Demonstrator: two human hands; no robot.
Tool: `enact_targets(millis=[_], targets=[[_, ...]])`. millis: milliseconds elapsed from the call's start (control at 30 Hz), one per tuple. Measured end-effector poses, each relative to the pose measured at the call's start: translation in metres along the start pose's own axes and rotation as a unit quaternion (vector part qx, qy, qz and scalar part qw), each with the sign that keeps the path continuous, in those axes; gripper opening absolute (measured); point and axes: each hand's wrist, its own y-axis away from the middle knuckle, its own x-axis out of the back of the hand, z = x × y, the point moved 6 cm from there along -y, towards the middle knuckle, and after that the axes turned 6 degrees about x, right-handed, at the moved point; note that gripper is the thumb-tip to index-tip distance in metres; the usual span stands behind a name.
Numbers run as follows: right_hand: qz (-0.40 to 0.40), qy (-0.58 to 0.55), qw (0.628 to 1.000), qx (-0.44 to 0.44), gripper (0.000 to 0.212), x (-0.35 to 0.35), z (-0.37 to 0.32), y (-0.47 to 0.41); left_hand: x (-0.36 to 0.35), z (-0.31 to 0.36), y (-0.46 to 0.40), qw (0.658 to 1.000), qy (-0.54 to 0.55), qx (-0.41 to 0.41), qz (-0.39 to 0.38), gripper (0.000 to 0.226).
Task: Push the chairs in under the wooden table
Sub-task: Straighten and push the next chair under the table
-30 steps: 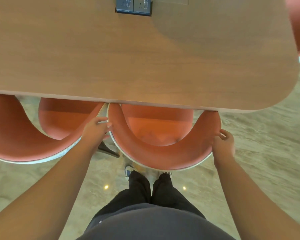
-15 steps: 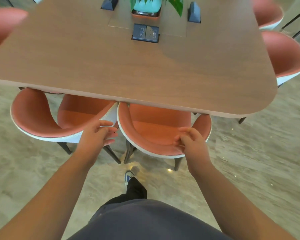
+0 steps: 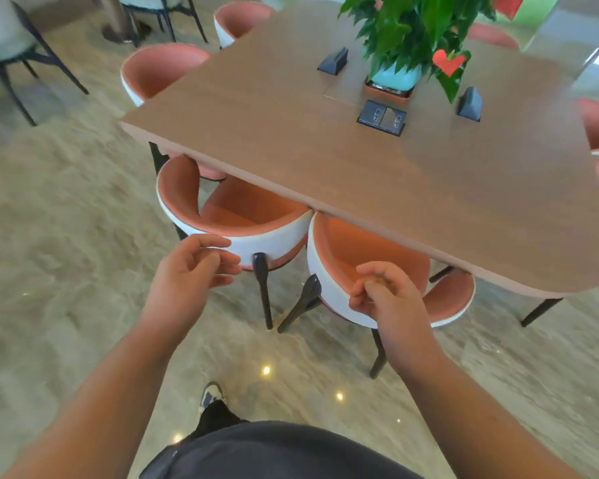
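2 orange chairs, the left chair (image 3: 242,219) and the right chair (image 3: 367,267), are seen tucked partly under the wooden table (image 3: 325,160). Nothing is held: the left hand (image 3: 191,271) and right hand (image 3: 384,299) are loosely curled, just short of the chair backs.

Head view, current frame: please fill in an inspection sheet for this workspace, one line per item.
Surface: brown wooden table, rounded corners, top mostly bare.
Job's things: two orange-cushioned chairs with white shells, left chair and right chair, side by side, seats partly under the table's near edge.
Clutter: green potted plant in a teal pot, two dark wedge-shaped stands, a recessed black socket panel.
Hands: left hand and right hand loosely curled, holding nothing, in front of the chair backs; contact cannot be told.
Cables: nothing seen.
Surroundings: beige marbled floor, more orange chairs at the table's other sides, dark-legged pale chairs at far left.
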Motion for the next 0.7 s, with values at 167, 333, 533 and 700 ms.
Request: enact_targets(millis=[167, 333, 533, 700], targets=[[-0.065, -0.009, 0.998, 0.000, 0.029, -0.109, -0.008, -0.001, 0.100, 0.010, 0.005, 0.997, 0.045, -0.015, 0.068, 0.027], [-0.119, -0.013, 0.993, 0.025, 0.025, -0.253, -0.024, -0.006, 0.227, 0.018, -0.013, 0.992, 0.031, -0.023, 0.122, 0.029], [-0.149, -0.024, 0.988, 0.022, 0.024, -0.415, -0.035, -0.018, 0.360, 0.025, -0.044, 0.988, 0.001, -0.014, 0.152, 0.029], [-0.161, -0.024, 0.986, 0.033, 0.026, -0.499, -0.048, -0.032, 0.427, 0.021, -0.076, 0.985, 0.019, 0.007, 0.170, 0.031]])
